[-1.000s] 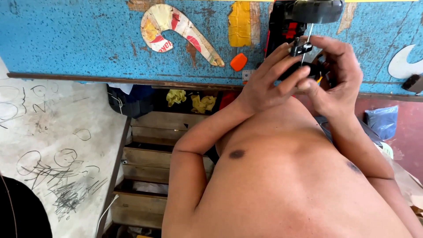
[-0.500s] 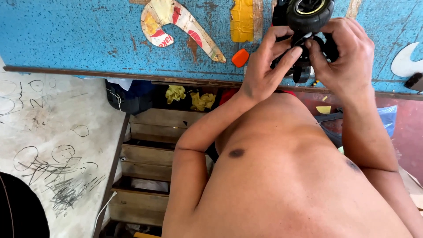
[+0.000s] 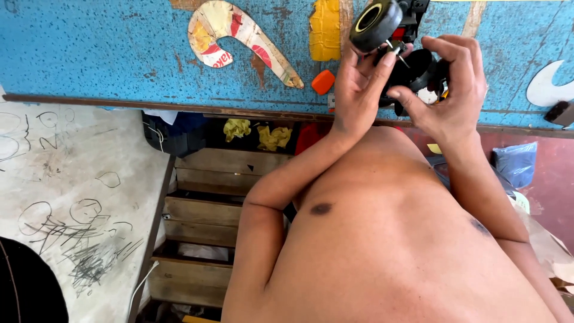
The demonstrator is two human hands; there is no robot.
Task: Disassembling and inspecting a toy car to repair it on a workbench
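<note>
**Both hands on small wheeled toy vehicle, held against blue surface**

Since the earlier frames, both hands have shifted upward in view, and the black wheel with its pale yellow ring now sits at the top edge of the frame, turned more toward the camera.

Hidden or unclear: the toy vehicle is cut off at the top edge, and fingers cover most of its body. Only the black wheel, a patch of red, a thin metal pin and some dark parts between the hands can be made out; its full shape cannot be told. The dark object at the right edge is partly cut off and unidentifiable.

Containers: the wooden drawers below the blue surface stand stepped open; their contents are not visible. Two crumpled yellow cloths lie in the dark recess above them, beside a dark blue bin. A blue plastic bag rests at the right on the reddish floor.

Condition of the item: black, chunky, with glossy tyre and worn look. It is held in the air in front of the scuffed blue painted surface, near a small orange piece.

Hands: the left hand grips the vehicle from below the wheel, fingers closed on it. The right hand clamps the dark rear part, thumb and fingers pinched. The hands are close together, both on the vehicle.
</note>
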